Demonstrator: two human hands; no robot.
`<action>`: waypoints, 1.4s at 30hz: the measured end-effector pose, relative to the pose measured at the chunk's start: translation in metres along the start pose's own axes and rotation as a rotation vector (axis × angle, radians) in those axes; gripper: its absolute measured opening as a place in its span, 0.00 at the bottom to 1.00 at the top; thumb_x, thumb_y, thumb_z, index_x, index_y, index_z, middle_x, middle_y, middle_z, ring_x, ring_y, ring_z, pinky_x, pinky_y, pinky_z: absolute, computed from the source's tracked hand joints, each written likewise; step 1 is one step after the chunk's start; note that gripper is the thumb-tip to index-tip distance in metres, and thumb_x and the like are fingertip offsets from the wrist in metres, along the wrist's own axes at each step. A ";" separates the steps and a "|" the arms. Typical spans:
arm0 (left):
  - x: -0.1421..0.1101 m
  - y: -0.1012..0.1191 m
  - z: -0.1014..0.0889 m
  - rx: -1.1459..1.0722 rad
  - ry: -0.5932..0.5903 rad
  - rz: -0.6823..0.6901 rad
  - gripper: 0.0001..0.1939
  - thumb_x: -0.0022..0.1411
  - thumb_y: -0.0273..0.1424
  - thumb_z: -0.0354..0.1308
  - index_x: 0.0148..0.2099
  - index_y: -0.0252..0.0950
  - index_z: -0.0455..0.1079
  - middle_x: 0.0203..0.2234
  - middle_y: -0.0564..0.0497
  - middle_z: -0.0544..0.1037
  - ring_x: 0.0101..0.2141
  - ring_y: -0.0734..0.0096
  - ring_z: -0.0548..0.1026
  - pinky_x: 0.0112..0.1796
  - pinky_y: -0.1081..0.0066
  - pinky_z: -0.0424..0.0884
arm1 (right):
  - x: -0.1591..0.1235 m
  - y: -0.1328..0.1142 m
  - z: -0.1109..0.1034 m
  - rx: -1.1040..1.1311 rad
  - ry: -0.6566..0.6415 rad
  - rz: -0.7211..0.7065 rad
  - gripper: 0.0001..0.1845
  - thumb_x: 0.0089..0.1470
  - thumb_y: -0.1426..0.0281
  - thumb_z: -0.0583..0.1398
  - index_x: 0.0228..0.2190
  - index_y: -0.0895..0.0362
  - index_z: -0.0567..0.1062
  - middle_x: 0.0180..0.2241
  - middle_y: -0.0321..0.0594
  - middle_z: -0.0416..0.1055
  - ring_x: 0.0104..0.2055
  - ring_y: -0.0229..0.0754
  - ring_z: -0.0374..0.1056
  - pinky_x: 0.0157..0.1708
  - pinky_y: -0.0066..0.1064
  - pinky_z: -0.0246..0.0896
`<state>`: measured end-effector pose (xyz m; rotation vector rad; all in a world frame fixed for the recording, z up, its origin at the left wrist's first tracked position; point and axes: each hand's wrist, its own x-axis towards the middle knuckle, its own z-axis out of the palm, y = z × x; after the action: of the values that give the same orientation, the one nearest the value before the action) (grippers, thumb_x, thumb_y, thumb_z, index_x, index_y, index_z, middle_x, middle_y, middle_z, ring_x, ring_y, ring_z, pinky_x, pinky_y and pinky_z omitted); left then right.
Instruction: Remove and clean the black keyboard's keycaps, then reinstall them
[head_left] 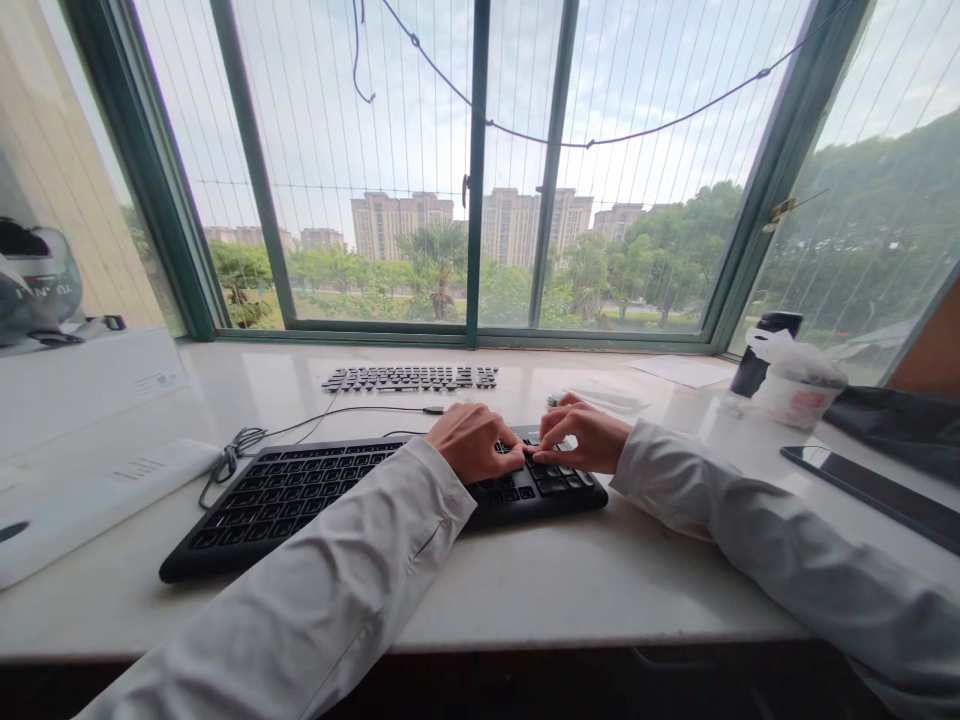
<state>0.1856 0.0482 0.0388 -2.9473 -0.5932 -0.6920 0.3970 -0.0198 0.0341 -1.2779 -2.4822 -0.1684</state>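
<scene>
A black keyboard [296, 492] lies across the windowsill counter in front of me, many of its key positions showing as square frames without caps. Over its right part, my left hand [471, 443] is closed, thumb and fingertips pressed together. My right hand [583, 436] meets it there from the other side, thumb and forefinger in a pinch at the number pad. Whatever sits between the fingertips is too small to make out. Behind the keyboard, loose black keycaps [412, 378] are laid out in rows like a keyboard layout.
A coiled black cable [238, 447] runs behind the keyboard. On the left are a white device [112, 495] and a white box [90, 375]. To the right lie a phone [877, 490], a bagged cup [799, 385], a black bottle [765, 350] and clear plastic wrapping [611, 398].
</scene>
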 end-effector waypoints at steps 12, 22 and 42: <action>0.002 0.000 0.000 0.083 0.002 0.075 0.16 0.58 0.40 0.51 0.38 0.47 0.81 0.20 0.48 0.78 0.20 0.70 0.70 0.24 0.71 0.53 | -0.002 -0.002 -0.009 -0.160 0.053 -0.151 0.15 0.60 0.62 0.56 0.28 0.52 0.79 0.23 0.34 0.73 0.29 0.35 0.64 0.43 0.36 0.42; 0.002 0.002 0.003 0.119 0.019 0.107 0.18 0.58 0.42 0.49 0.34 0.45 0.81 0.20 0.46 0.78 0.22 0.66 0.72 0.24 0.70 0.54 | 0.001 -0.019 -0.008 -0.391 -0.019 -0.260 0.17 0.60 0.69 0.53 0.24 0.55 0.75 0.20 0.33 0.68 0.27 0.35 0.59 0.45 0.36 0.46; 0.002 0.001 0.001 0.218 -0.023 0.185 0.17 0.58 0.38 0.50 0.30 0.39 0.79 0.21 0.46 0.79 0.22 0.67 0.72 0.24 0.70 0.55 | 0.003 -0.011 -0.006 -0.372 -0.006 -0.295 0.17 0.61 0.68 0.52 0.23 0.56 0.74 0.20 0.33 0.68 0.28 0.36 0.59 0.43 0.35 0.48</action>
<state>0.1882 0.0484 0.0389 -2.7647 -0.3647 -0.5389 0.3886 -0.0255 0.0414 -1.0260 -2.7198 -0.7283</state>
